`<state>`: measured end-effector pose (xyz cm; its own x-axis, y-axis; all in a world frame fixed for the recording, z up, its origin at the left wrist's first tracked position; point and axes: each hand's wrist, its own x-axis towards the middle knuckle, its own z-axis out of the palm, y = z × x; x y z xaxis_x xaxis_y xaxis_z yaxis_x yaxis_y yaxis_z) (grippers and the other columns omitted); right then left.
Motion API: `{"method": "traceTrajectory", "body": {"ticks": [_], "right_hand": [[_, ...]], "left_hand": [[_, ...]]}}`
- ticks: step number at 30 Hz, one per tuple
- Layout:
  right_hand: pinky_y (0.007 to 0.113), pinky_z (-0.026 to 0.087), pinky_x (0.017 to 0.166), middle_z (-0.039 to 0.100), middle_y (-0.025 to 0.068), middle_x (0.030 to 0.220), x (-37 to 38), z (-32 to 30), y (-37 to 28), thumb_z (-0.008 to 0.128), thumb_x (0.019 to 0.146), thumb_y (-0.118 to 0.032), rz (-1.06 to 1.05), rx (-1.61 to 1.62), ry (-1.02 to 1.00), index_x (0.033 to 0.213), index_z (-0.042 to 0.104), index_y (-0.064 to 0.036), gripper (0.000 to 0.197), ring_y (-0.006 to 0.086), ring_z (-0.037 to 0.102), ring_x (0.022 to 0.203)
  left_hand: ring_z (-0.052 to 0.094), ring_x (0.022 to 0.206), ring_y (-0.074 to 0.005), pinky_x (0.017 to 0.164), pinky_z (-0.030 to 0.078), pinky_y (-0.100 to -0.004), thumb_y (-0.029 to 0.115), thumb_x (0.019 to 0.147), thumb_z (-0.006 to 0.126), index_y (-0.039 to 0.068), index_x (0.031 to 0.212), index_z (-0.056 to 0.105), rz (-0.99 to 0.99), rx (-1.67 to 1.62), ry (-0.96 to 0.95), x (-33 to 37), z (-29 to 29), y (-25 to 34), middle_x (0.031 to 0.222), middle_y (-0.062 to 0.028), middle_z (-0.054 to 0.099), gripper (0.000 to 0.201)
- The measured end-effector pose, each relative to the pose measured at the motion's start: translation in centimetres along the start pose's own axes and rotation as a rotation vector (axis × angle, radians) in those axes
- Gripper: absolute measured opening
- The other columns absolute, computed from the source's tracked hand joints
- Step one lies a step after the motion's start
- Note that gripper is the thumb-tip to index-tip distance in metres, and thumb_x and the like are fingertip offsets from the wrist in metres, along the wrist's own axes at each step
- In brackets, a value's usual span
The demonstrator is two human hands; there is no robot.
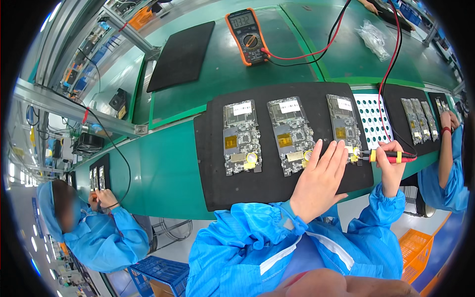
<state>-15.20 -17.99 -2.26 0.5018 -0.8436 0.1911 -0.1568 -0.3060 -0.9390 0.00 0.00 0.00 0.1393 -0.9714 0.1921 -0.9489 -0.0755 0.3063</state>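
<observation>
Three green-grey circuit boards lie in a row on a black foam mat (227, 193): a left board (241, 138), a middle board (292, 136) and a right board (343, 119). Each carries a white label, a gold patch and a round coin-shaped part near its lower end. My left hand (319, 182) is open, fingers outstretched over the lower edges of the middle and right boards, partly hiding them. In my right hand (391, 168) are the red and black test probes (402, 157), their tips at the lower right corner of the right board. Exact tip contact is too small to tell.
An orange-rimmed multimeter (246, 37) stands beyond the mat, its red and black leads (326, 49) looping right. Further off are a black foam sheet (182, 55) and a clear plastic bag (373, 39). A white tray with round holes (372, 119) adjoins the mat. Co-workers sit at both sides.
</observation>
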Motion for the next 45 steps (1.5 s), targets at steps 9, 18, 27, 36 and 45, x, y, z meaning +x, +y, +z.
{"method": "traceTrajectory", "body": {"ticks": [9,18,27,36,45], "right_hand": [[0.039,0.043,0.102,0.055,-0.0006,0.058,0.0,0.3,-3.4,0.066,0.087,-0.01,-0.11,-0.051,0.047,0.08,0.057,-0.0049,0.013,0.005,0.05,0.054],[0.028,0.046,0.081,0.062,0.0036,0.072,-2.6,2.5,-7.8,0.068,0.086,-0.008,0.035,0.022,-0.111,0.087,0.058,-0.0017,0.012,0.007,0.057,0.065],[0.023,0.052,0.068,0.07,0.0081,0.082,-2.5,7.7,-9.4,0.071,0.085,-0.004,-0.045,0.043,-0.278,0.089,0.059,0.0002,0.014,0.0107,0.067,0.078],[0.023,0.053,0.067,0.07,0.0086,0.081,-2.0,8.7,-8.6,0.071,0.085,-0.004,-0.027,0.077,-0.275,0.087,0.059,0.0003,0.013,0.0115,0.068,0.076],[0.023,0.052,0.067,0.068,0.0059,0.083,-1.6,8.7,-8.6,0.072,0.084,-0.006,-0.004,0.053,-0.308,0.089,0.06,0.0004,0.014,0.0104,0.067,0.078]], "left_hand": [[0.032,0.141,-0.0324,0.114,0.013,-0.0627,0.057,0.07,0.074,-0.003,0.141,0.041,-0.17,-0.009,0.168,-3.6,-4.0,-2.5,0.151,-0.0185,0.036,0.098],[0.033,0.141,-0.0315,0.113,0.01,-0.0635,0.053,0.075,0.073,-0.001,0.144,0.039,-0.205,0.038,0.069,-5.3,-3.8,-4.7,0.151,-0.0158,0.038,0.094],[0.036,0.14,-0.0274,0.113,0.013,-0.0639,0.052,0.076,0.073,0.0,0.142,0.042,-0.217,0.075,0.099,-5.5,-2.9,-4.6,0.15,-0.0149,0.039,0.09],[0.037,0.14,-0.0266,0.112,0.015,-0.0641,0.053,0.077,0.071,0.0,0.143,0.042,-0.213,0.075,0.102,-5.6,-2.8,-4.9,0.149,-0.0148,0.041,0.09],[0.037,0.14,-0.0272,0.113,0.017,-0.0629,0.053,0.077,0.071,0.0,0.142,0.042,-0.206,0.074,0.1,-5.6,-2.9,-4.9,0.149,-0.0152,0.041,0.089]]}}
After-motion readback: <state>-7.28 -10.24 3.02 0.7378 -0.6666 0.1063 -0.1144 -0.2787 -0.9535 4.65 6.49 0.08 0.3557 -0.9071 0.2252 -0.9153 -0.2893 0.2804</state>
